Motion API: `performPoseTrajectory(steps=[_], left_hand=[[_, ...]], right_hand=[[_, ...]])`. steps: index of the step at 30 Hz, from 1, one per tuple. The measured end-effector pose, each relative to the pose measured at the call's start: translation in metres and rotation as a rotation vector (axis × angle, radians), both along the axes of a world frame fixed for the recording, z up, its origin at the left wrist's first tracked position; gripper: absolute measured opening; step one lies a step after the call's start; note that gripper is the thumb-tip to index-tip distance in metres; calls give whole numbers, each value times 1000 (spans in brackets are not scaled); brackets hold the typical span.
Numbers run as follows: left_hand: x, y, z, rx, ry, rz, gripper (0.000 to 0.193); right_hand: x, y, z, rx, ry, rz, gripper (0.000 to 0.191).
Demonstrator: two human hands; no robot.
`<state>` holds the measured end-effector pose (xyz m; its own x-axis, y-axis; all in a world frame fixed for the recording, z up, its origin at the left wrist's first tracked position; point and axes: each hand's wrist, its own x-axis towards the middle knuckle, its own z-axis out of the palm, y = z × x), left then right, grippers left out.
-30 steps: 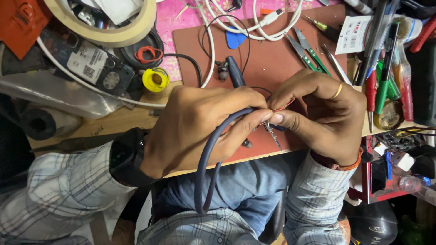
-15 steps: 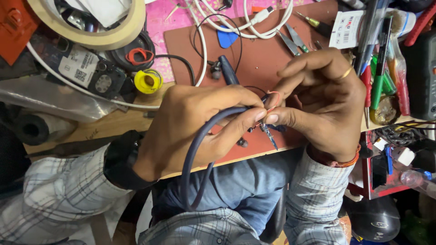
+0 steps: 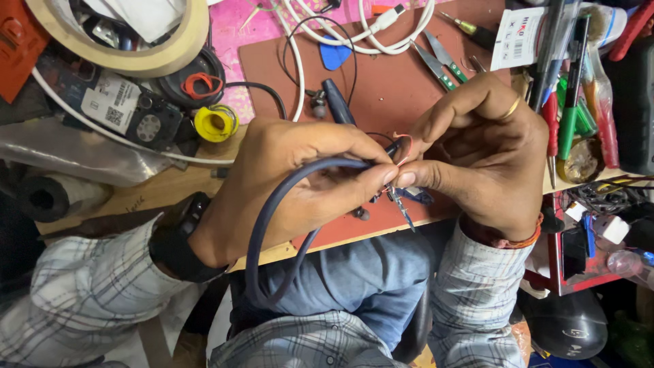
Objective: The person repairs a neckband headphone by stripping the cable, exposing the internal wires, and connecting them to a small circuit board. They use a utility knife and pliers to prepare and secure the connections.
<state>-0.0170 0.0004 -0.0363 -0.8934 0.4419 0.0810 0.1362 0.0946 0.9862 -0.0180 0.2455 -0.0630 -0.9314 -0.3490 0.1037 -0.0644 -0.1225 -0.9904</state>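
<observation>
My left hand (image 3: 293,184) grips a dark blue neckband earphone (image 3: 262,232) whose band loops down over my lap. My right hand (image 3: 477,157), with a ring on one finger, pinches thin red and copper wires (image 3: 403,146) coming out of the band's end, fingertips touching the left thumb. Both hands meet over a reddish-brown work mat (image 3: 381,75). Small blue-handled tweezers or cutters (image 3: 405,201) stick out beneath my fingers. A black watch sits on my left wrist (image 3: 177,242).
A roll of masking tape (image 3: 129,41) and a yellow tape roll (image 3: 215,123) lie at the left. White cables (image 3: 368,34), a blue pick (image 3: 335,56) and tweezers (image 3: 439,65) lie on the mat. Screwdrivers and pens (image 3: 572,102) crowd the right edge.
My hands stay together on the wires; the right fingers have shifted slightly and a red wire loop now shows. The view has drifted a little.
</observation>
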Motion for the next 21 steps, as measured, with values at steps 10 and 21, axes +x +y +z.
performPoseTrajectory(steps=[10,21], left_hand=[[1,-1,1,16,-70,56,11],[0,2,0,55,-203,36,11]], right_hand=[[-1,-3,4,61,26,-4,33],[2,-9,4,26,-30,-62,41]])
